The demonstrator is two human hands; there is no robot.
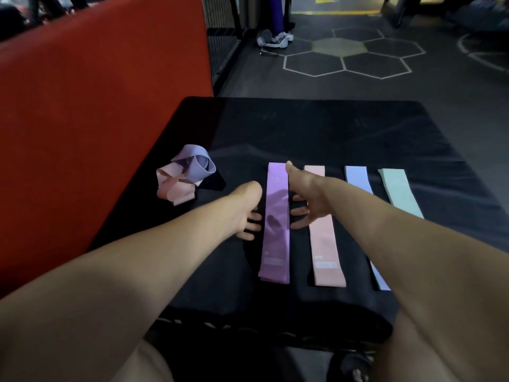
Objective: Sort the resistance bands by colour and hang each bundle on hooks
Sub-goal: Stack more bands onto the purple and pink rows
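1. The purple band [275, 224] lies flat and lengthwise on the black mat [316, 133].
2. The left hand [245, 208] touches its left edge, fingers straight and slightly spread.
3. The right hand [308, 197] touches its right edge, fingers spread; the fingertips look blurred.
4. Right of it lie the pink band [326, 244], the blue band [358, 180] partly hidden by the right forearm, and the mint band [399, 191].
5. A crumpled pile of bands [184, 175] sits to its left.

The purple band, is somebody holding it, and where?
Neither hand grips it. The left hand and right hand sit with straight fingers against the long side edges of the purple band, which lies flat on the black mat.
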